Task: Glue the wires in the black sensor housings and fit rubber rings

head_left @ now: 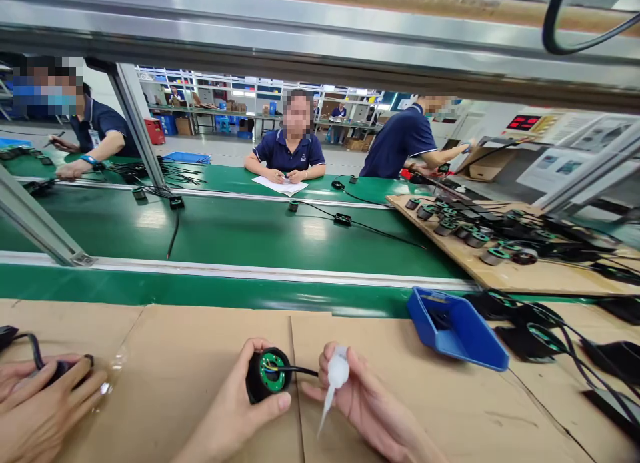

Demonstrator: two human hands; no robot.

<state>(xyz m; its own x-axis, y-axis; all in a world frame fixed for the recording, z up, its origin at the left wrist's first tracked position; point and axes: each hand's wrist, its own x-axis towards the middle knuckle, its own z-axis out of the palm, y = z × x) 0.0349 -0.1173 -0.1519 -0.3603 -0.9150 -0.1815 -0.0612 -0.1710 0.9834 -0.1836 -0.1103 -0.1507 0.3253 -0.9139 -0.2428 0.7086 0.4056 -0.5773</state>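
Left hand (235, 409) pinches round black motor part (267, 375), near centre over cardboard (165, 356), green board up. Right hand (373, 409) wraps white squeeze bottle (337, 375), nozzle down-left. Advice: hold part steady, squeeze gently, keep clear of wire (303, 369).

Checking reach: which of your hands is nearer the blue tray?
Right. The right hand, gripping a white bottle, lies left of the blue tray; the left hand, holding the round black part, is farther left.

Nothing legible; red display (523, 122) at upper right blurred; posted sheets (597, 135) beside it too small to read.
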